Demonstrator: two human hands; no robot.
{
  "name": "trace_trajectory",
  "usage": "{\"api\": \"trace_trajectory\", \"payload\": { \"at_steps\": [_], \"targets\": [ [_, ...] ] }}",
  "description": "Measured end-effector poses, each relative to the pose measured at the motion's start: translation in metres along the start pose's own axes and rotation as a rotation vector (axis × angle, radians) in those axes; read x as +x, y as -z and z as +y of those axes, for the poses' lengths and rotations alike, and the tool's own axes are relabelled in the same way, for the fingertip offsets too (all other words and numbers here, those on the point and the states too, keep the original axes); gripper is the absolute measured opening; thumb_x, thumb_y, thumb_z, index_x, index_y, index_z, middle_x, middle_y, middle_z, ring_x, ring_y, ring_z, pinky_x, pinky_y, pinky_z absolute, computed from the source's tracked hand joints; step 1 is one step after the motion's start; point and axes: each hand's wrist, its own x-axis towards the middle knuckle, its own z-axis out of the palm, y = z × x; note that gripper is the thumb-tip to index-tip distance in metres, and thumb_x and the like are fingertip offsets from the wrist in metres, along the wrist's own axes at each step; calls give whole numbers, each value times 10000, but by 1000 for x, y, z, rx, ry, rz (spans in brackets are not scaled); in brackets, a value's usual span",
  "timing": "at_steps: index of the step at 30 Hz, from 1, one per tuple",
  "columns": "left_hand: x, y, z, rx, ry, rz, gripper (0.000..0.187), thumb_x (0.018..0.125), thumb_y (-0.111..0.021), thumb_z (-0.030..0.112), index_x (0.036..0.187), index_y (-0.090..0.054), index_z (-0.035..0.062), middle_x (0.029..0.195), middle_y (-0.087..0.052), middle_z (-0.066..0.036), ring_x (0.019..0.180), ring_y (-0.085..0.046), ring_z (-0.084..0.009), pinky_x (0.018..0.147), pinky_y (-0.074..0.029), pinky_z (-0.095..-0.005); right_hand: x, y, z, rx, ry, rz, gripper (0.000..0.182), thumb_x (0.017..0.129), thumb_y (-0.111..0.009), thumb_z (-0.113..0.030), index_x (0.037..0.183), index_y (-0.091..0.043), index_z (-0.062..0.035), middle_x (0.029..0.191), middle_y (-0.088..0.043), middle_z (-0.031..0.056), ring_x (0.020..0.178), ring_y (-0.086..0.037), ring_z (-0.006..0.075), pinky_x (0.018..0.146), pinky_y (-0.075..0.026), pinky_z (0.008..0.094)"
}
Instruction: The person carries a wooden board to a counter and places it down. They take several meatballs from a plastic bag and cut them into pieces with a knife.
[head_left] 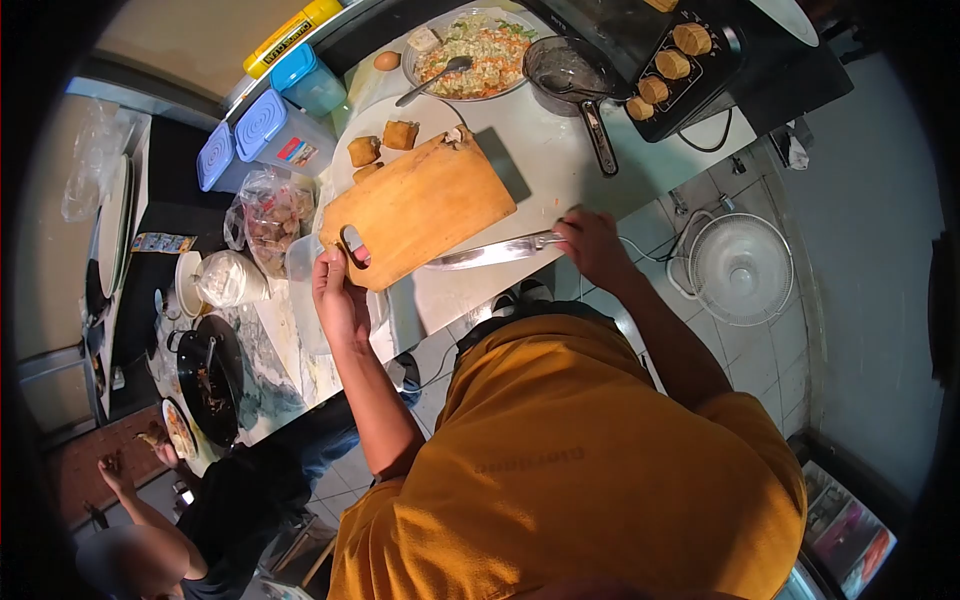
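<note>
1. Left grip (338, 295): closed on the cutting board (430, 210) at its handle-hole end, thumb on top, a bit of finger showing through the hole.
2. Right grip (590, 245): closed round the handle of a knife (495, 252). Blade lies along the board's near edge; cannot tell if they touch.
3. Board appears raised off the worktop (555, 180), shadow falling beside its right end. Small scrap (455, 137) on its far corner.
4. Handling, my judgement: board stiff, moderately heavy, likely to droop at the far end when held by one end; best taken through the hole, thumb clamped above. Knife stiff, smooth, perhaps slick if wet; handle only.
5. Just beyond the board's far edge: browned cubes (400, 135) on a pale plate (430, 115).
6. Farther beyond the board: platter of chopped mix (480, 50) with a spoon (458, 64); egg (386, 61) left of it, pan (570, 75) right.
7. Left of the board: plastic bag (272, 215), filled.
</note>
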Motion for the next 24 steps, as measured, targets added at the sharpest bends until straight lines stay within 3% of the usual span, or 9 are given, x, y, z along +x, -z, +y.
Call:
{"api": "trace_trajectory", "payload": {
  "at_steps": [3, 5, 9, 12, 16, 19, 22, 24],
  "targets": [
    [0, 3, -5, -11, 8, 6, 140, 1009, -551, 206, 1060, -575, 78, 960, -692, -87, 874, -645, -175, 817, -523, -348, -34, 27, 12, 0, -62, 9, 193, 891, -636, -187, 1061, -608, -99, 1046, -612, 66, 1006, -574, 253, 936, -369, 431],
    [2, 6, -11, -19, 13, -4, 146, 1009, -552, 208, 1066, -577, 76, 957, -689, -84, 873, -642, -176, 821, -519, -350, -58, 51, 20, 77, -215, -86, 192, 912, -616, -181, 1073, -600, -78, 957, -629, 84, 945, -593, 282, 920, -384, 426],
    [4, 1, -26, -23, 54, -12, 148, 1008, -557, 212, 1059, -577, 74, 980, -680, -79, 889, -634, -173, 823, -508, -346, -110, 77, 32, 8, -283, -7, 195, 913, -616, -150, 1083, -598, -56, 947, -646, 101, 929, -614, 287, 918, -391, 421],
    [5, -4, -39, -23, 91, -16, 142, 1008, -557, 210, 1050, -576, 76, 986, -674, -66, 899, -631, -169, 823, -504, -343, -141, 79, 40, 194, -472, 84, 264, 892, -634, -98, 1147, -595, -39, 1035, -661, 119, 957, -631, 278, 958, -377, 395],
    [6, -10, -54, -4, 137, -32, 140, 1002, -569, 217, 1049, -572, 86, 976, -672, -54, 899, -631, -166, 798, -501, -352, -144, 89, 37, 170, -483, 79, 260, 902, -624, -101, 1153, -596, -39, 1035, -652, 113, 959, -631, 280, 969, -376, 387],
    [6, -19, -67, 0, 192, -77, 136, 997, -579, 223, 1055, -562, 101, 982, -689, -65, 884, -644, -175, 775, -506, -364, -123, 89, 23, 174, -417, 128, 239, 917, -606, -86, 1150, -594, -35, 1040, -639, 128, 931, -636, 284, 908, -430, 371],
    [2, -31, -80, 13, 261, -68, 138, 999, -580, 229, 1043, -558, 100, 974, -699, -90, 827, -654, -166, 696, -500, -302, -112, 81, 19, 439, -441, 189, 213, 942, -583, -67, 1148, -586, -13, 995, -611, 148, 880, -623, 258, 741, -499, 335],
    [1, -33, -86, 55, 282, -84, 140, 999, -582, 233, 1033, -555, 100, 965, -701, -94, 820, -657, -167, 691, -506, -297, -103, 81, 12, 459, -458, 191, 226, 950, -581, -72, 1168, -580, -11, 980, -610, 129, 866, -611, 221, 754, -493, 316]
  ]
}}
